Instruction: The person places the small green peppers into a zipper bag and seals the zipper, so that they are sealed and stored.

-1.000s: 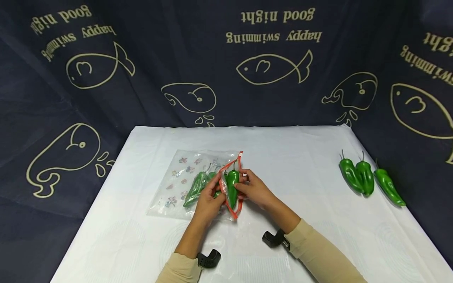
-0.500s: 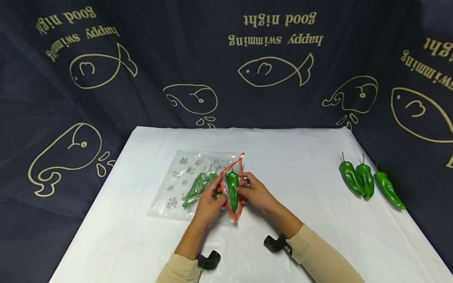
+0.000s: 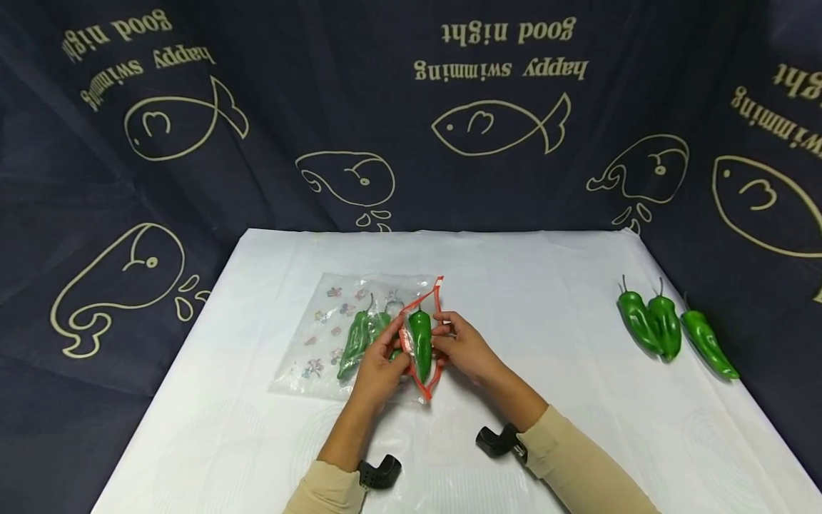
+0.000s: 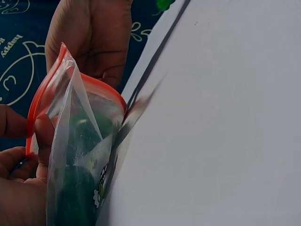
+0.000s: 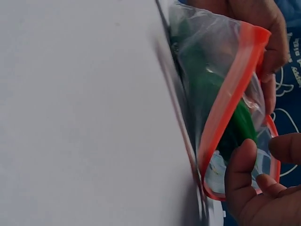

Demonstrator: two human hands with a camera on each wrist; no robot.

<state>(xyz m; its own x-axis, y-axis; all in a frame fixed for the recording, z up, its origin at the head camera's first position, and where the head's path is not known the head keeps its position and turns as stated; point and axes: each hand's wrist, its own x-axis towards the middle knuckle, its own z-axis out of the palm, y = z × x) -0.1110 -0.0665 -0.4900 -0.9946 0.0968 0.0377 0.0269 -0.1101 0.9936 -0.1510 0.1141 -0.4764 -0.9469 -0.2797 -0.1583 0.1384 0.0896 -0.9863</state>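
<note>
A clear plastic zip bag (image 3: 298, 360) with a red-edged mouth and small printed figures lies left of the middle of the white table. Several shiny green peppers (image 3: 353, 346) show inside it. My left hand (image 3: 377, 371) grips the bag's near wall at the red edge, with fingers curled over it in the left wrist view. Another green pepper (image 3: 420, 341) sits stem-up in the mouth. From the right, my right hand (image 3: 472, 350) holds this pepper at the opening, its thumb (image 5: 242, 165) against the green skin. Part of the right fingertips is hidden.
Three green peppers (image 3: 664, 328) lie at the right side of the table (image 3: 546, 278). Behind it hangs a dark blue cloth (image 3: 359, 71) with fish drawings. Black wrist cameras (image 3: 379, 471) sit below both hands.
The pepper in the mouth has shifted slightly left, a little deeper into the bag. A pepper inside has turned more upright. Both hands stay nearly in place.
</note>
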